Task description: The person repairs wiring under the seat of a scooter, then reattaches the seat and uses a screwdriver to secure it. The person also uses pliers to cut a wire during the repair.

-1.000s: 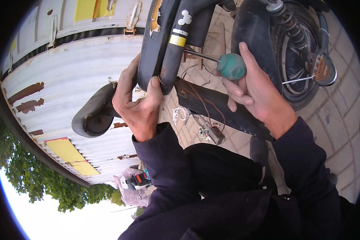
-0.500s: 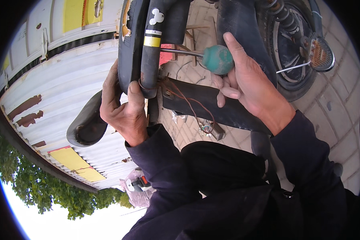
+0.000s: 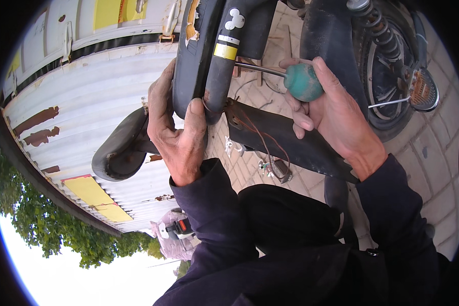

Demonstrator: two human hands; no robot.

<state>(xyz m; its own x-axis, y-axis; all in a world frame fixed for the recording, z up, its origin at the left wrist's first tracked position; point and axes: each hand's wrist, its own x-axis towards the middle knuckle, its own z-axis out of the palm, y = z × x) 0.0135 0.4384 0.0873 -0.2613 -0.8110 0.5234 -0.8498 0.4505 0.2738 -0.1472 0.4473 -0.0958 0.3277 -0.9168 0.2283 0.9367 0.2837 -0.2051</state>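
My left hand (image 3: 176,130) is wrapped round the lower end of a scooter's black seat (image 3: 191,76), whose cover is torn at the top. Its thumb presses on the end of the dark body panel (image 3: 222,71), which bears a white sticker and a yellow band. In my right hand (image 3: 336,112) is a screwdriver (image 3: 305,83) with a stubby green handle, the fingers curled about it. The screwdriver's shaft points left to the panel's side; its tip is hidden there. Below hang thin reddish-brown wires (image 3: 260,133) beside a flat black mudguard-like piece (image 3: 280,140).
The scooter's wheel (image 3: 390,97), with a coil spring (image 3: 380,28) and an orange reflector (image 3: 423,89), stands at the right. A small box with wires (image 3: 280,171) lies on the paving (image 3: 418,148). A corrugated white wall (image 3: 92,102) fills the left.
The scooter and both hands have shifted right in the view. A finger of my right hand now shows behind the screwdriver's handle; my left hand keeps its hold on the seat's end.
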